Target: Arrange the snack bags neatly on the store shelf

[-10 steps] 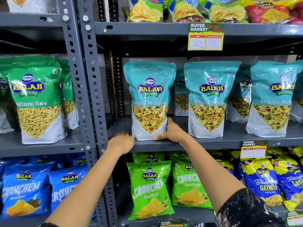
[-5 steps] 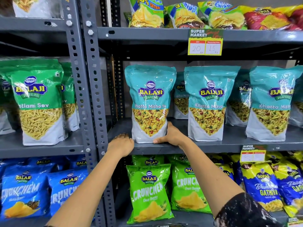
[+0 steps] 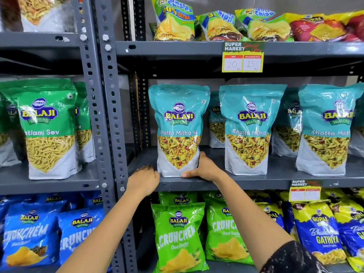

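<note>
Teal Khatta Mitha Mix bag [image 3: 178, 131] stands upright mid-frame at the shelf [image 3: 246, 183] front, barely shifted, right hand [image 3: 204, 169] still cupping its lower corner, left hand [image 3: 143, 179] curled empty just beside it, so facing-up seems nearly finished.

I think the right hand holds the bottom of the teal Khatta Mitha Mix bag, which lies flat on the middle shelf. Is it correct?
Not quite. In the head view the Khatta Mitha Mix bag stands upright on the middle shelf, not flat. The right hand is indeed at its bottom right corner.
</note>
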Demonstrator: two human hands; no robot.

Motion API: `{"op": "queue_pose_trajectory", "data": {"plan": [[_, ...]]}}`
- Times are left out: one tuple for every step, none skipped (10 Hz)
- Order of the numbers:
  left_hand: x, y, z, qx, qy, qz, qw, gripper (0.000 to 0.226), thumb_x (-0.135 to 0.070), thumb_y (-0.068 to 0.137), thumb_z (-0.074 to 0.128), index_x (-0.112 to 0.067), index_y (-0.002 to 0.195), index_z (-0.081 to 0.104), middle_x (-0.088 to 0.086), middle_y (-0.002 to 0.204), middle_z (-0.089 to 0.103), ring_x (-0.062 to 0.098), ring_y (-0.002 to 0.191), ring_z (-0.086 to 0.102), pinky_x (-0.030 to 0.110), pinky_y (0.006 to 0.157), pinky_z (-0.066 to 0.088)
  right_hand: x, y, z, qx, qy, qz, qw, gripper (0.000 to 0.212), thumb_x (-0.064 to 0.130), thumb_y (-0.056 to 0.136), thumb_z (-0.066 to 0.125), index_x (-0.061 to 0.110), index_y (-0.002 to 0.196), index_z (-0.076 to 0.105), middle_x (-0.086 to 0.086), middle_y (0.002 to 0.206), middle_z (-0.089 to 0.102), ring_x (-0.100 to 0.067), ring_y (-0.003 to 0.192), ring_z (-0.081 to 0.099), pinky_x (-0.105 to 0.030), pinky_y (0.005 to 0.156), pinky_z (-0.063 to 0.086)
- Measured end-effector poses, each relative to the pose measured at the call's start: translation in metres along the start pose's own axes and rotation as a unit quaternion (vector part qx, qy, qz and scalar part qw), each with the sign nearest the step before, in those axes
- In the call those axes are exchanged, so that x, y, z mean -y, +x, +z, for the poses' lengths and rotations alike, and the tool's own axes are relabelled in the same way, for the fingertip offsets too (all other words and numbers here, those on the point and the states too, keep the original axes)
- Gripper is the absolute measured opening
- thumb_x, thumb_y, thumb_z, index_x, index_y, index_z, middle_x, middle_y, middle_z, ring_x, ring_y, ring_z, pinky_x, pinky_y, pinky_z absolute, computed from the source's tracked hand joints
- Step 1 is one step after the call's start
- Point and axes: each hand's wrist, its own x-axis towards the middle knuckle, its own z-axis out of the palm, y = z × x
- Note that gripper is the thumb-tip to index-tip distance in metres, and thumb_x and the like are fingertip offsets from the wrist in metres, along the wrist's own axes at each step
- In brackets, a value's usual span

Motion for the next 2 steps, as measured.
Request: {"op": "queue_pose_trajectory", "data": {"plan": [[-0.0036,-0.0106,-0.0005,-0.071,-0.043,-0.021,0.996,0.033,-0.024,0.096,0.034,-0.003,0.1,0.058,0.018,0.114,0.064,0.035,0.106,0.06,0.04,0.082,0.046,0.0046,-0.0089,-0.0024,0.008,-0.007,0.016,1.0,0.1,0.032,0.059,0.089,0.004,0.134,0.03,-0.011,0.14,0.048,-0.027,0.126,0.048,-0.036,0.098,0.045],[-0.0106,-0.0113,0.0044,-0.179,-0.124,-0.008,0.976,0.034,-0.023,0.096,0.039,-0.001,0.115,0.056,0.019,0.12,0.06,0.037,0.111,0.056,0.044,0.089,0.046,0.0041,-0.0155,-0.0056,-0.036,-0.036,0.009,0.999,0.099,0.034,0.064,0.085,0.0,0.137,0.026,-0.017,0.138,0.048,-0.031,0.125,0.048,-0.036,0.09,0.046]]}}
